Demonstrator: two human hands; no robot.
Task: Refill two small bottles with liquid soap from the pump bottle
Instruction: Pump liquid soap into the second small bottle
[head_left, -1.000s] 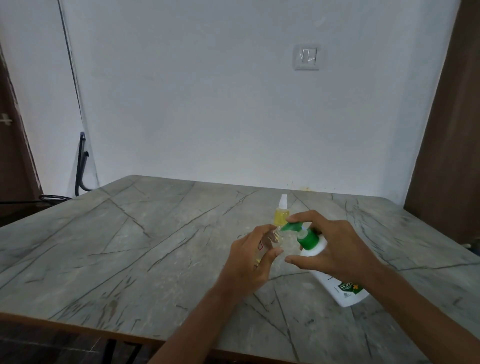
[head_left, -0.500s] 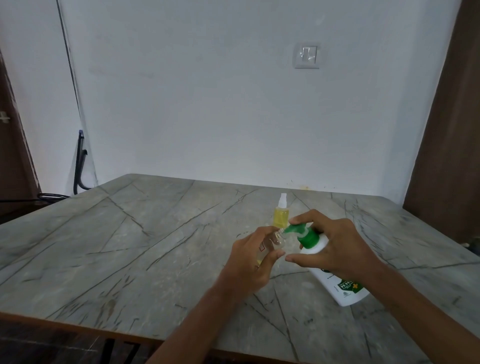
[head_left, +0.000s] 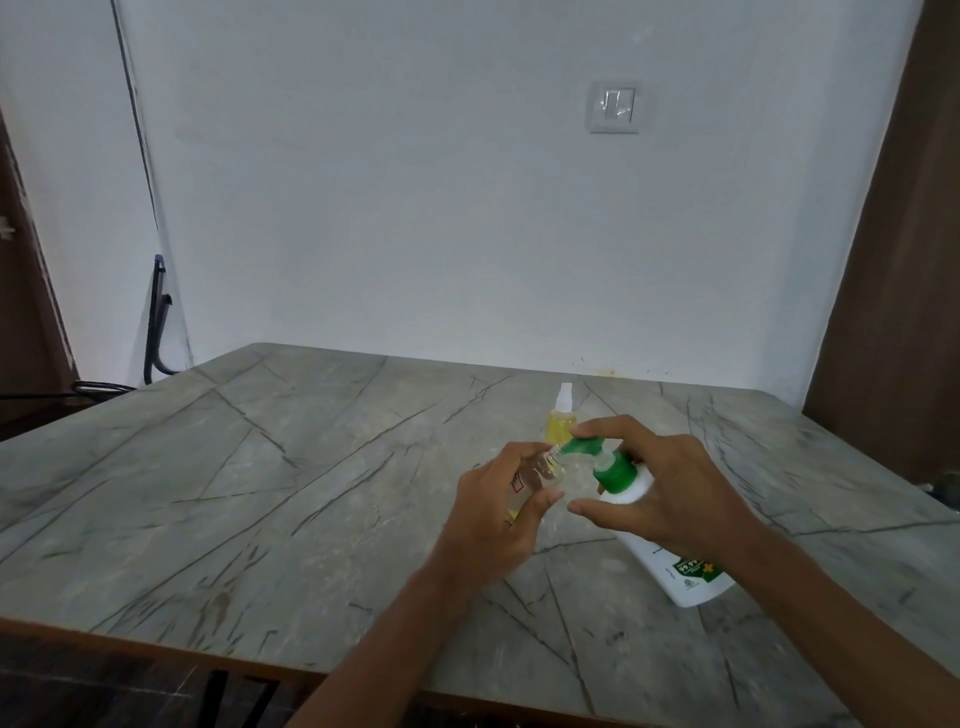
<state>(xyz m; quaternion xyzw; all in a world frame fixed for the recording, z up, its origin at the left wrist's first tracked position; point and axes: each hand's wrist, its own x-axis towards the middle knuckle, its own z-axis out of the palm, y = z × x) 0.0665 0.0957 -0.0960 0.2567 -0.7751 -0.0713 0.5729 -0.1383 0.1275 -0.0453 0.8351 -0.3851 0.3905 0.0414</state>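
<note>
I'm seeing soft, even, slightly cool light over the table (head_left: 249, 499), brightest on the wall (head_left: 415, 208) behind it. Shadows on the table are faint. Its near right edge smears; wide-angle bend curves lines beyond its left side.

table (head_left: 260, 493) | white wall (head_left: 415, 208) | 1 wall switch (head_left: 614, 106) | possibly chair frame (head_left: 156, 322), left
</note>
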